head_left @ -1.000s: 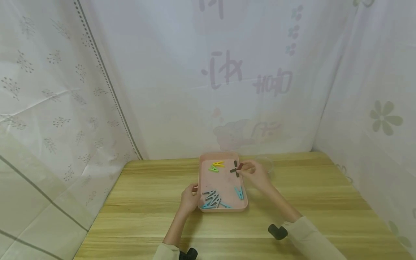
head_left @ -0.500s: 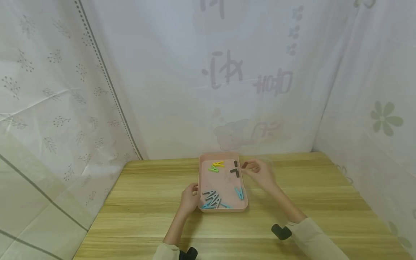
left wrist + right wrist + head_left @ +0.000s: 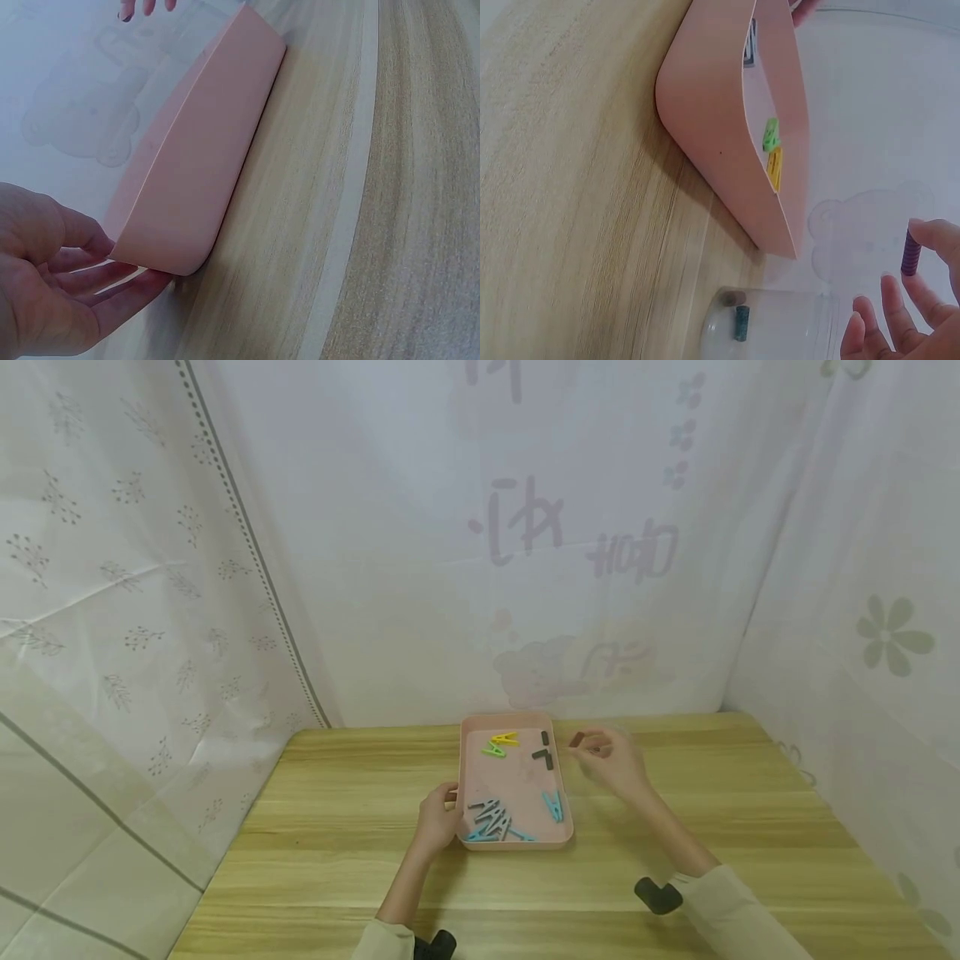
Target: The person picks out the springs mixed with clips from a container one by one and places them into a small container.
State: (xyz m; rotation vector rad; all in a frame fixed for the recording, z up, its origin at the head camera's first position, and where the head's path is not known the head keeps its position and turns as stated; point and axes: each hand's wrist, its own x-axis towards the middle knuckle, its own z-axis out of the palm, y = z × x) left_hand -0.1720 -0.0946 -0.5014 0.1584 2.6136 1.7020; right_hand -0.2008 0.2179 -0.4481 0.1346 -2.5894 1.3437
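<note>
My left hand grips the near left corner of a shallow pink tray, thumb at the rim and fingers against the wall in the left wrist view. Just right of the tray, my right hand pinches a small dark reddish, ridged cylinder between thumb and fingertip. Several dark short cylinders lie at the tray's right side. A yellow clothespin and a green clothespin are near its far end. Grey and blue clothespins are heaped at the near left; one blue clothespin lies near right.
A clear jar lies beyond the tray in the right wrist view, with a dark green ridged cylinder inside it. The wooden table ends at a pale printed curtain behind, with more curtain on both sides.
My right hand has moved right, from over the tray's right edge to outside it, carrying the reddish cylinder. My left hand stays on the tray, which has not moved.
</note>
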